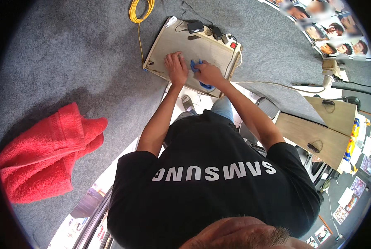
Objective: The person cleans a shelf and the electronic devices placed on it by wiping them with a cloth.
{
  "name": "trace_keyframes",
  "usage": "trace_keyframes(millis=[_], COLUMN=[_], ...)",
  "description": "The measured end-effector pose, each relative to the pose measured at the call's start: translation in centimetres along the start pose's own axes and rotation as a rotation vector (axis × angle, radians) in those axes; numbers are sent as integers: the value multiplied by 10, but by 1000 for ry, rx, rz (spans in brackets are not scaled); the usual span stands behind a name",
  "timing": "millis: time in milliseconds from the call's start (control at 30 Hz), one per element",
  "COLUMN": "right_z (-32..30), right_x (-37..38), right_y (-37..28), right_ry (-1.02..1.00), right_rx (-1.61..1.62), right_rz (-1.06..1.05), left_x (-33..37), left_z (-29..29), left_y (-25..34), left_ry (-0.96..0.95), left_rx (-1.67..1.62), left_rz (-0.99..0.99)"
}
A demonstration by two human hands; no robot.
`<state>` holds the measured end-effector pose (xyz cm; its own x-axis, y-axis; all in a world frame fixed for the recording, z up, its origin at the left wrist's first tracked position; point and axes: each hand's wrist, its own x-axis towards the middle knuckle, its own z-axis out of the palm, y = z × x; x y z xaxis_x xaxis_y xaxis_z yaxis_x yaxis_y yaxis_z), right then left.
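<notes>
My left hand (177,68) rests flat on the worn top of a small wooden table (162,41), its fingers stretched out. Just to its right, my right hand (209,74) presses on the same surface with its fingers closed over a blue cloth (207,86). Parts of the cloth stick out beyond the fingertips and below the palm; the rest is hidden under the hand. Along the table's far edge lie a black power adapter (195,28) and a white power strip (232,42) with a red switch and a black plug.
A red towel (48,149) lies on the grey carpeted surface (69,58) at the left. A coiled yellow cable (140,11) runs down to the table's left corner. Wooden drawers (314,139) with dark handles stand at the right, and pictures (336,29) hang at the upper right.
</notes>
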<state>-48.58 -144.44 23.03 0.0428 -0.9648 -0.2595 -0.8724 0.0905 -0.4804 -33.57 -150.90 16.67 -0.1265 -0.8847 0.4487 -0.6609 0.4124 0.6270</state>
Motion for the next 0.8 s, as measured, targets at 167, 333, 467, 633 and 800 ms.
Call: trace_keyframes(millis=[167,333,467,633,800], right_z=[-7,22,50,57,33], right_x=[5,29,32,-22,-74], right_y=[47,55,3,-34,-26], right_ry=[516,599,504,319,-94], right_rx=[79,-255,-305,-195,475], right_rz=[279,299,-10,-194,-258], left_x=[2,4,5,5,3], left_z=[0,2,5,7,-1], left_y=[7,11,5,-14,-20], left_ry=[17,45,72,130,69], left_rx=[-32,-62,-251,-596,-728], left_rz=[-16,0,-68,-268,-340])
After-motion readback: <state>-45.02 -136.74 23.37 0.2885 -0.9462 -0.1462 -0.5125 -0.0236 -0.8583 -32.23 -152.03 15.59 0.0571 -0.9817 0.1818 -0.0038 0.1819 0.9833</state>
